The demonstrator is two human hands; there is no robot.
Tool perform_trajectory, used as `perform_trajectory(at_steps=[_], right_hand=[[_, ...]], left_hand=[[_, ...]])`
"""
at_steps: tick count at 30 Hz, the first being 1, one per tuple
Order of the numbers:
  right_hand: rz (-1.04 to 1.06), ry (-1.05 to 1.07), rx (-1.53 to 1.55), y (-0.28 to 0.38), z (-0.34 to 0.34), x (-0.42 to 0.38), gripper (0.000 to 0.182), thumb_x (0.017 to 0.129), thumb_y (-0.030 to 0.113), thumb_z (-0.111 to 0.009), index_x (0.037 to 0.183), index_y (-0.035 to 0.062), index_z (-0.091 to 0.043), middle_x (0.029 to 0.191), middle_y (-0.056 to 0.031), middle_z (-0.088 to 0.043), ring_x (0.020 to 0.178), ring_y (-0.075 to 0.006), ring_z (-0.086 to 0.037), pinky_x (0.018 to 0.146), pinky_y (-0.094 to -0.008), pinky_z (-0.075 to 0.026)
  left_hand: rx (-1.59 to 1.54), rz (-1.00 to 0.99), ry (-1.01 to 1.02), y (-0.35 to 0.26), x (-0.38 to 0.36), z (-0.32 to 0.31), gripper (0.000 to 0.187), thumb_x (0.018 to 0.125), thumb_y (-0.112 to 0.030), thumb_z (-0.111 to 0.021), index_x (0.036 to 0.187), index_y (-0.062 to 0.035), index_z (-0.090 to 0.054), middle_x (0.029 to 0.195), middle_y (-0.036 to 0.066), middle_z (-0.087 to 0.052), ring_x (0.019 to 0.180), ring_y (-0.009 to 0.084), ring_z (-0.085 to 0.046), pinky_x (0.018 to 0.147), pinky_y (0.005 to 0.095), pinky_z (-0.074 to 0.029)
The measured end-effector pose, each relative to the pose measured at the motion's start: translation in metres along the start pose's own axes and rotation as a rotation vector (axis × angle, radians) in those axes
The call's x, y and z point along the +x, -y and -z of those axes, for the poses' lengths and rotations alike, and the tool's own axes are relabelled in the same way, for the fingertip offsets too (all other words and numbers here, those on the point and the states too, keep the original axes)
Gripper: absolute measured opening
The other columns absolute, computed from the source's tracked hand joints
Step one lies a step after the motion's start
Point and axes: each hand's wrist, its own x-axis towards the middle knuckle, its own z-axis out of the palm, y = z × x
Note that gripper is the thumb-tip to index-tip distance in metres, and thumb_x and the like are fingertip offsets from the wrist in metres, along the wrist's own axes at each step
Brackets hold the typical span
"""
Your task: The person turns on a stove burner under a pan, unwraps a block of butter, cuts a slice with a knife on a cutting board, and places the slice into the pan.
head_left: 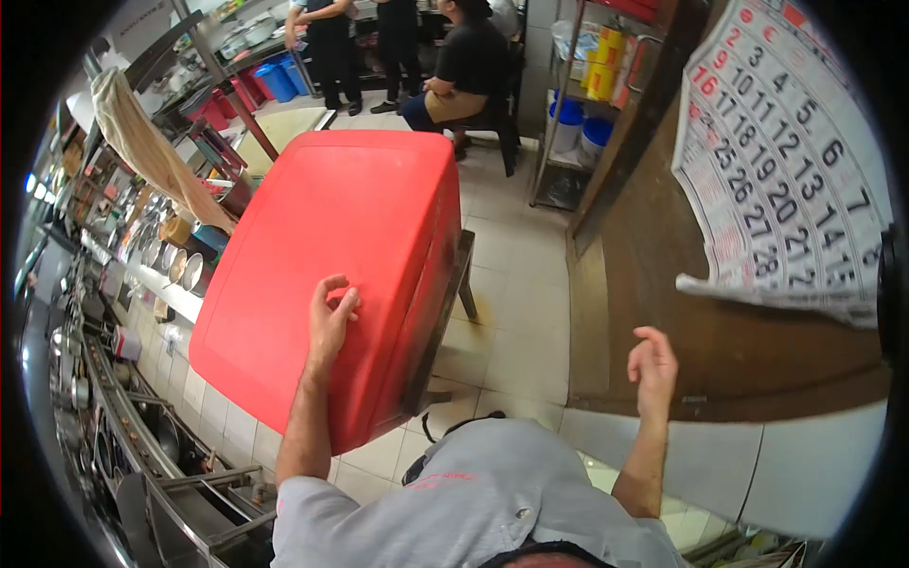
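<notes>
A big red cooler box (327, 218) with a smooth lid stands on a dark stand (437, 350) before me. Over the near right part of the lid is my left hand (331, 317), its fingers loosely bent, thumb apart, holding nothing. My right hand (653, 369) is raised in the air on the right, beside the brown wooden door (644, 284). Its fingers are half curled and show nothing between them. A large paper calendar (776, 180) with a curled lower edge hangs on that door, above and to the right of this hand.
At the back, a person in a black shirt sits (466, 66), with other people standing nearby. A metal shelf (559, 142) holds white and blue tubs. Left are a counter with metal bowls (189, 272) and a hanging cloth (151, 151). Stove equipment (189, 492) lies lower left; pale tiles (516, 303) cover the floor.
</notes>
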Motion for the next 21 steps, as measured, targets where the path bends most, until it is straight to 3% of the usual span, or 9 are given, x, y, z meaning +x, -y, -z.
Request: perform_trajectory(at_steps=[2,5,8,12,14,17,20,21], right_hand=[[-0.254,-0.036,-0.164,-0.046,0.0,0.038,0.018,0.087,0.013,-0.06,0.102,0.0035,-0.057,0.063,0.0057,-0.045,0.055,-0.003,-0.038,0.047,-0.0195,-0.031],[-0.153,0.116,-0.309,-0.093,0.003,0.103,0.02,0.086,0.013,-0.062,0.101,0.0012,-0.058,0.063,0.0052,-0.046,0.057,-0.0048,-0.04,0.05,-0.022,-0.033],[-0.159,0.261,-0.301,-0.102,-0.008,0.186,0.021,0.086,0.013,-0.062,0.102,0.0001,-0.058,0.063,0.0038,-0.046,0.058,-0.0061,-0.041,0.052,-0.0239,-0.036],[0.0,0.428,-0.335,-0.092,-0.03,0.301,0.025,0.085,0.017,-0.062,0.103,0.0005,-0.058,0.062,0.0011,-0.047,0.057,-0.0067,-0.042,0.052,-0.0242,-0.035],[0.061,0.501,-0.323,-0.079,-0.053,0.359,0.026,0.085,0.019,-0.063,0.103,0.0008,-0.058,0.062,0.0004,-0.048,0.057,-0.0068,-0.042,0.051,-0.0244,-0.035],[0.127,0.607,-0.276,-0.057,-0.092,0.424,0.025,0.084,0.019,-0.063,0.101,0.0014,-0.06,0.062,0.0009,-0.048,0.057,-0.0064,-0.042,0.05,-0.0247,-0.035],[0.165,0.746,-0.198,-0.059,-0.136,0.465,0.024,0.084,0.018,-0.064,0.101,0.0014,-0.06,0.062,0.0011,-0.047,0.056,-0.0066,-0.041,0.05,-0.0247,-0.035],[0.166,0.799,-0.2,-0.065,-0.151,0.478,0.024,0.084,0.018,-0.064,0.101,0.0014,-0.06,0.062,0.0011,-0.047,0.056,-0.0066,-0.041,0.05,-0.0247,-0.035]], left_hand=[[0.001,0.003,-0.081,-0.012,-0.003,-0.018,0.035,0.086,-0.013,-0.062,0.115,0.0009,-0.048,0.105,0.01,-0.054,0.081,0.0127,-0.059,0.06,0.023,-0.046],[-0.093,-0.116,-0.152,-0.041,-0.002,-0.062,0.032,0.086,-0.01,-0.061,0.114,-0.001,-0.049,0.091,0.006,-0.058,0.081,0.0108,-0.057,0.07,0.0237,-0.046],[-0.173,-0.187,-0.254,-0.062,0.021,-0.116,0.03,0.087,-0.008,-0.06,0.114,-0.0023,-0.049,0.088,0.005,-0.058,0.082,0.01,-0.056,0.073,0.0235,-0.045],[-0.2,-0.228,-0.382,-0.082,0.067,-0.175,0.029,0.087,-0.006,-0.059,0.115,-0.0031,-0.049,0.087,0.005,-0.058,0.084,0.0096,-0.055,0.076,0.0229,-0.045],[-0.112,-0.22,-0.436,-0.067,0.095,-0.188,0.033,0.088,-0.01,-0.059,0.117,0.0,-0.047,0.095,0.009,-0.058,0.086,0.0128,-0.057,0.073,0.0251,-0.045],[0.069,-0.191,-0.627,-0.032,0.137,-0.19,0.031,0.087,-0.007,-0.06,0.115,-0.0011,-0.048,0.089,0.006,-0.056,0.086,0.0112,-0.055,0.074,0.0237,-0.046],[-0.125,0.025,-0.81,0.012,0.157,-0.18,0.032,0.086,-0.007,-0.06,0.114,0.0004,-0.047,0.094,0.006,-0.053,0.083,0.0108,-0.054,0.071,0.0229,-0.046],[-0.112,-0.08,-0.935,0.02,0.162,-0.18,0.034,0.086,-0.008,-0.061,0.114,0.0014,-0.047,0.097,0.006,-0.051,0.079,0.0101,-0.053,0.067,0.0214,-0.046]])
